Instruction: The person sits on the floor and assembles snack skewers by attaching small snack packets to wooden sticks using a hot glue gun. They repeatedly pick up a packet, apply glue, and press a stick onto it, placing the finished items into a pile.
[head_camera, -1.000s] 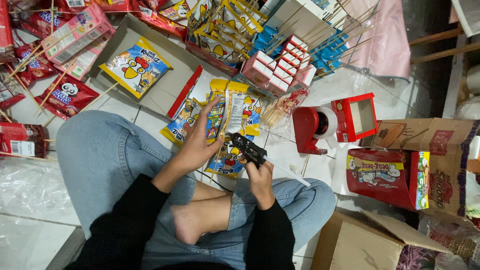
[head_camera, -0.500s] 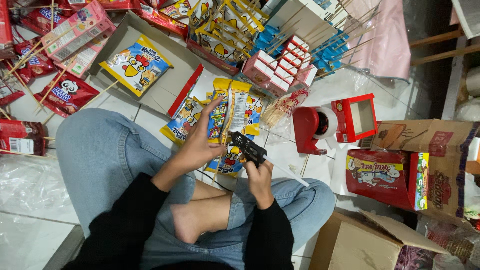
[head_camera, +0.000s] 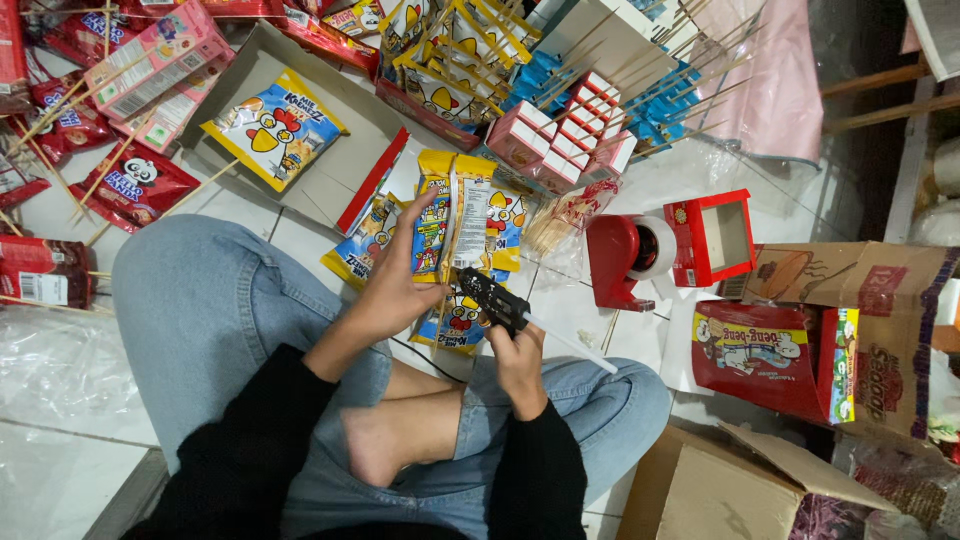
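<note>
the left hand (head_camera: 395, 290) grips upright snack packets (head_camera: 462, 225); the right hand (head_camera: 515, 355) just beside them grips a glue gun (head_camera: 497, 300), nozzle touching the packets' lower edge.

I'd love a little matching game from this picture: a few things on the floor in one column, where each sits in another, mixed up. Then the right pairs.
Things:
1. glue gun
2. tape dispenser
3. yellow snack packets
4. open brown box

Places:
A. in the left hand, held from behind
B. bottom right, beside the knee
C. in the right hand
D. on the tiles, left of a small red window box

Pairs: 1-C, 2-D, 3-A, 4-B
</note>
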